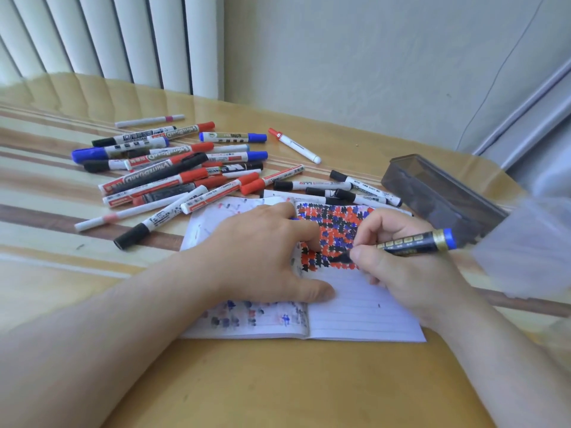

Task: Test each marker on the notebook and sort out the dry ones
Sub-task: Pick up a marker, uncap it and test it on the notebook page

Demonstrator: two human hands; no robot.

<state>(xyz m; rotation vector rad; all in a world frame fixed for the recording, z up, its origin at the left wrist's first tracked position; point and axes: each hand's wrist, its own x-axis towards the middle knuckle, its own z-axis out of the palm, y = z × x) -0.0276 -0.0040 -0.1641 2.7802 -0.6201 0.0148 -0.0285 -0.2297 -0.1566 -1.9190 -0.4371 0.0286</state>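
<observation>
One open lined notebook [364,307] is pinned at the centre of the striped table [46,217] by the left hand [262,257], laid flat with fingers spread, while one dark gold-banded marker [417,242] is pinched in the right hand [401,267], tip on the scribbled page. A heap of some twenty-odd markers [167,171] is seen at ten o'clock, one lone red-capped marker [293,145] at twelve, four black-capped markers [340,189] at one o'clock, and one dark plastic box [441,193] at two

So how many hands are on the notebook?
2. The left hand presses the notebook near its fold; the right hand rests on the right page, gripping a marker.
</observation>
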